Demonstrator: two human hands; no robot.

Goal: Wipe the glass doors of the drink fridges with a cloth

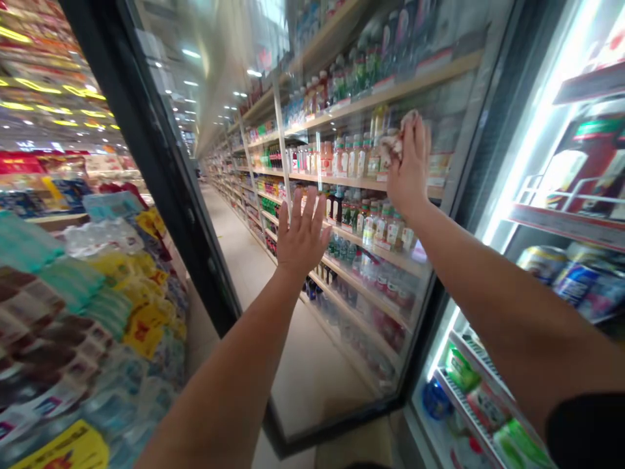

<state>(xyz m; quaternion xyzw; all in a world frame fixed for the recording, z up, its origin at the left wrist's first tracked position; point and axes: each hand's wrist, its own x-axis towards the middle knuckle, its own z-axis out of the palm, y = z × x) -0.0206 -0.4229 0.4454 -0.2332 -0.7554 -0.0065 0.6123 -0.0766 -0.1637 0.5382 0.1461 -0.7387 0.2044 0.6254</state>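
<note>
A glass door [273, 339] in a black frame [161, 156] stands swung out in front of me. Flat against its pane, fingers spread, rests my left hand [301, 233], holding nothing. Higher up and to the right, my right hand [411, 166] presses a crumpled, pale cloth [394, 144] with brownish marks to the glass. Its fingers lie over the cloth, so part of it is hidden. Through the pane show shelves of bottles, along with ceiling lights.
To the right is the lit cooler, its shelves [571, 225] holding cans [579, 286] and bottles. Lower down are green packets [461, 368]. At left, stacked packs of goods [102, 280] rise beside the door, and a yellow sign [73, 449] sits low in front.
</note>
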